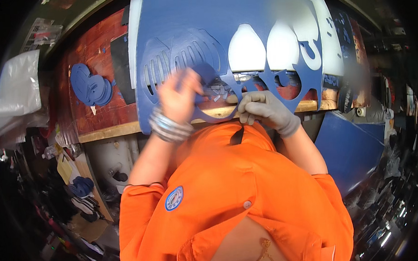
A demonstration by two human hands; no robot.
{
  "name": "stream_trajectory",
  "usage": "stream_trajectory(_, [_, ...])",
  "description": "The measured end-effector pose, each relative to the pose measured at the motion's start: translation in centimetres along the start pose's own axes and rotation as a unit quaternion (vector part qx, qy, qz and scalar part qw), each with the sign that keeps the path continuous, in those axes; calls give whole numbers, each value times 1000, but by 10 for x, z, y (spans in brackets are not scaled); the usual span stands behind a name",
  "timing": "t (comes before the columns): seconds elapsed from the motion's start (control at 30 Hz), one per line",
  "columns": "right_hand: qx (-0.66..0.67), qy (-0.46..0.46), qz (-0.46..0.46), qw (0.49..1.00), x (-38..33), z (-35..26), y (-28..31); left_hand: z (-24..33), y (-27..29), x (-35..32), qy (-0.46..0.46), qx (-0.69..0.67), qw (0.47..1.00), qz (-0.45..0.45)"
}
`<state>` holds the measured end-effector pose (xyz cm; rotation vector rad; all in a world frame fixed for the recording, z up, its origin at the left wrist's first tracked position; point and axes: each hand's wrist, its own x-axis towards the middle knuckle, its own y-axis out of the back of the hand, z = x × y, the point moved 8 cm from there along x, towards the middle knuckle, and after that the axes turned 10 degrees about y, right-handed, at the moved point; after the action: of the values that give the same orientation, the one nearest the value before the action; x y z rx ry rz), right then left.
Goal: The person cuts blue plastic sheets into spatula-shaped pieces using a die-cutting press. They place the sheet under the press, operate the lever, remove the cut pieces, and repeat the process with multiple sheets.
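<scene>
A large blue foam sheet (181, 19) lies over the workbench, with sole-shaped pieces cut into it and several openings along its near edge. My bare left hand (179, 94), banded with bracelets at the wrist, is closed on a blue foam piece (206, 73); both are smeared by motion. My right hand (263, 110), in a grey glove, has its fingers curled round the sheet's near edge between two openings. Slotted sole pieces (182, 52) still sit in the sheet beyond my left hand. Just below the glove, a small black strip (237, 136) shows against my orange clothing.
A stack of blue cut pieces (93, 86) lies at the left on the reddish bench top (103, 56). White board (246, 49) shows through the sole-shaped openings. Small blue scraps (219, 90) lie under the sheet. Another blue sheet (349, 147) hangs or leans below, at the right.
</scene>
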<state>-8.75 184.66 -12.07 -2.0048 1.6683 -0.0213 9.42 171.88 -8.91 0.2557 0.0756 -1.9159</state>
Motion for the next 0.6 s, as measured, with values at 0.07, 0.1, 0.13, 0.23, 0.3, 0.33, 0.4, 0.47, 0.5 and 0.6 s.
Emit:
stream_trajectory(0.07, [-241, -1, 61, 969, -6, -13, 3, 51, 50, 29, -37, -128, 986, 98])
stream_trajectory(0.1, [-326, 64, 80, 940, -7, -29, -3, 78, 59, 40, -81, -156, 981, 83])
stream_trajectory(0.13, [-405, 132, 104, 898, -12, -45, -11, 99, 74, 48, -104, -159, 977, 101])
stream_trajectory(0.23, [-402, 159, 91, 897, -11, -49, -35, 166, 132, 75, -164, -219, 949, 160])
stream_trajectory(0.3, [-348, 141, 29, 927, 0, -39, -52, 188, 147, 73, -225, -224, 935, 157])
stream_trajectory(0.33, [-347, 147, -3, 926, 11, -34, -61, 195, 151, 69, -254, -217, 930, 154])
stream_trajectory(0.4, [-216, 18, -50, 975, 29, -1, -68, 205, 152, 58, -279, -38, 943, 178])
stream_trajectory(0.47, [-127, -75, -84, 985, 43, 29, -75, 180, 139, 36, -273, 161, 933, 171])
stream_trajectory(0.5, [-67, -83, -85, 991, 48, 36, -76, 154, 127, 21, -284, 205, 922, 166])
stream_trajectory(0.6, [130, -109, -86, 982, 59, 56, -81, 73, 66, -38, -449, 412, 792, -29])
